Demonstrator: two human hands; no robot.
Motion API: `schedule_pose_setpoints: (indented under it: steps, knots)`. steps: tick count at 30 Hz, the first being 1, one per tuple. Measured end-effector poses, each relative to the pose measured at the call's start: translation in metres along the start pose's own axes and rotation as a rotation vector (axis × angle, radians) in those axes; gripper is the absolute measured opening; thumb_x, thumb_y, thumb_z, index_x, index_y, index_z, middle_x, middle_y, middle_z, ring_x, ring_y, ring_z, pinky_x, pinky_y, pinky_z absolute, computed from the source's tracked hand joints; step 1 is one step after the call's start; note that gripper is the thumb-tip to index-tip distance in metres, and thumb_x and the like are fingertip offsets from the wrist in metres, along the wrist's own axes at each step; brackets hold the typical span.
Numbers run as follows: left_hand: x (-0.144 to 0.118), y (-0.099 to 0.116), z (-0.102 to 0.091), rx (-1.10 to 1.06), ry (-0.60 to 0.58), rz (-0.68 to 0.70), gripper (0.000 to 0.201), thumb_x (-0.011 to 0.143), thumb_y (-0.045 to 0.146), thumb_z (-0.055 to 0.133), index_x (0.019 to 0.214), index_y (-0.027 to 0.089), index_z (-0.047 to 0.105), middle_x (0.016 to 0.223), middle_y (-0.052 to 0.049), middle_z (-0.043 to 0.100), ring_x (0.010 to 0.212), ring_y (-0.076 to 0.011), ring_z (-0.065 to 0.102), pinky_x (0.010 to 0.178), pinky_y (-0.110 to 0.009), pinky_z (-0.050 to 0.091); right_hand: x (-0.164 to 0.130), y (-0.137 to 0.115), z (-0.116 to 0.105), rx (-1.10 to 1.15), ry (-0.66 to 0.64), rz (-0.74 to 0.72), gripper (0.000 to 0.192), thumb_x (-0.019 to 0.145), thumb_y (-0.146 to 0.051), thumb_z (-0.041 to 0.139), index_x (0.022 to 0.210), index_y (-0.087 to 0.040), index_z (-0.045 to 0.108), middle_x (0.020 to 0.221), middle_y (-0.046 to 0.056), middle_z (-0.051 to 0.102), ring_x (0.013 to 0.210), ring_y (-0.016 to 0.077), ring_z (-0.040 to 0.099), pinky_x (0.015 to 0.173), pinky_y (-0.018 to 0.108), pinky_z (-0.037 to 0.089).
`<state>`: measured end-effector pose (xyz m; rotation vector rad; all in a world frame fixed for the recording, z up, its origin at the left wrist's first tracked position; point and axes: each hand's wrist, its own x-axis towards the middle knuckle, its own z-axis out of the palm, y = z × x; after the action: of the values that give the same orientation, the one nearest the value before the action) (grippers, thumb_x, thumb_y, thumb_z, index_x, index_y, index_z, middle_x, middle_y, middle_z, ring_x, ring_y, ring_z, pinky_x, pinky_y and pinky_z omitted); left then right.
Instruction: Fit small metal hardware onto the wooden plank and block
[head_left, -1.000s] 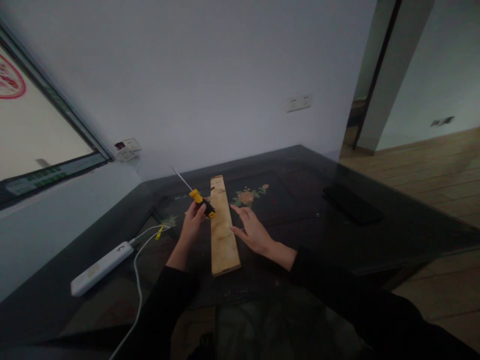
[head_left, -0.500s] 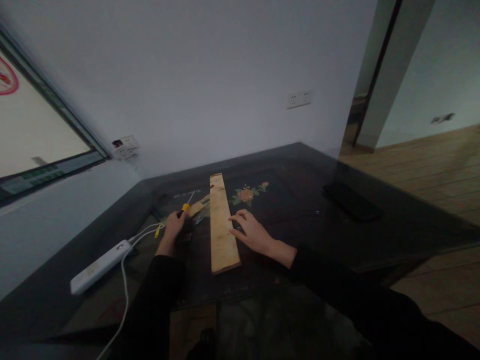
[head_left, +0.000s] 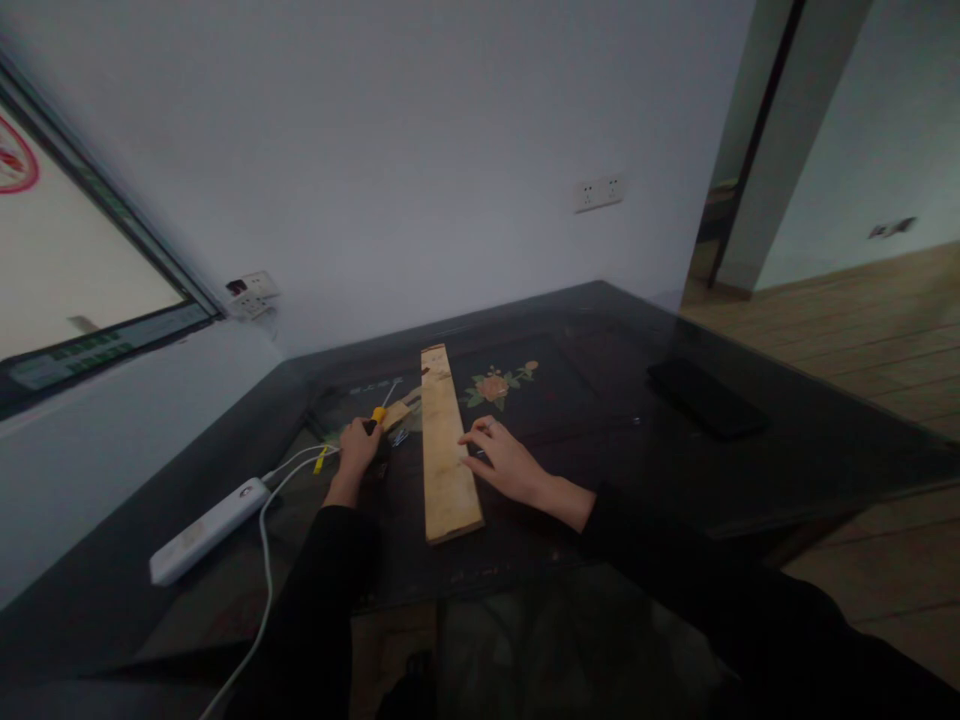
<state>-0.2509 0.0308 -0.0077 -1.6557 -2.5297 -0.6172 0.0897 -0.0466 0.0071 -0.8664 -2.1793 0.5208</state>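
Observation:
A long flat wooden board (head_left: 448,460) lies lengthwise on the dark table, pointing away from me. Left of it, my left hand (head_left: 360,447) is closed round the handle of a screwdriver (head_left: 380,413), yellow and black, whose thin shaft points forward and slightly right. My right hand (head_left: 501,460) rests at the board's right edge, thumb and fingers apart, fingertips at or just over the wood. Between the left hand and the board lie a small wood piece (head_left: 395,414) and several small shiny metal pieces (head_left: 400,438), too small to name surely.
A white power strip (head_left: 210,530) with a white cable (head_left: 266,560) lies on the left side, near a small yellow object (head_left: 320,460). At the right is a flat black object (head_left: 705,400). The dark table (head_left: 570,330) bears a painted flower and stands against the wall.
My left hand has shifted slightly right and forward with the screwdriver. The right hand stays at the board's edge. The view has moved a little.

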Motion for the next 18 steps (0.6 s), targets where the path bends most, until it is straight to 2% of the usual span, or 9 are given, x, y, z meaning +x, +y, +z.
schedule_pose_setpoints:
  steps: [9, 14, 18]
  knots:
    - [-0.010, 0.001, -0.011, -0.025, 0.021, 0.009, 0.044, 0.089, 0.034, 0.053, 0.125, 0.009, 0.059, 0.127, -0.023, 0.064, 0.121, -0.0329, 0.059, 0.101, -0.041, 0.046, 0.000, 0.003, 0.001, 0.005, -0.019, 0.001, 0.028, 0.094, -0.027, 0.058, 0.119, -0.016, 0.064, 0.122, 0.012, 0.054, 0.120, 0.0230, 0.053, 0.103, 0.039, 0.047]
    - [-0.012, -0.004, -0.011, -0.061, 0.029, -0.026, 0.050, 0.089, 0.038, 0.053, 0.132, 0.012, 0.057, 0.132, -0.021, 0.061, 0.126, -0.0344, 0.056, 0.103, -0.045, 0.045, -0.001, 0.005, 0.003, -0.005, -0.017, -0.014, 0.027, 0.094, -0.028, 0.058, 0.118, -0.017, 0.064, 0.121, 0.011, 0.054, 0.119, 0.0223, 0.054, 0.102, 0.038, 0.047]
    - [-0.012, -0.005, -0.010, -0.080, 0.074, 0.005, 0.052, 0.089, 0.038, 0.053, 0.133, 0.010, 0.056, 0.137, -0.022, 0.058, 0.131, -0.0354, 0.052, 0.109, -0.047, 0.040, -0.001, 0.005, 0.002, -0.007, -0.023, -0.022, 0.027, 0.093, -0.026, 0.058, 0.118, -0.016, 0.064, 0.120, 0.012, 0.055, 0.116, 0.0226, 0.055, 0.101, 0.040, 0.048]
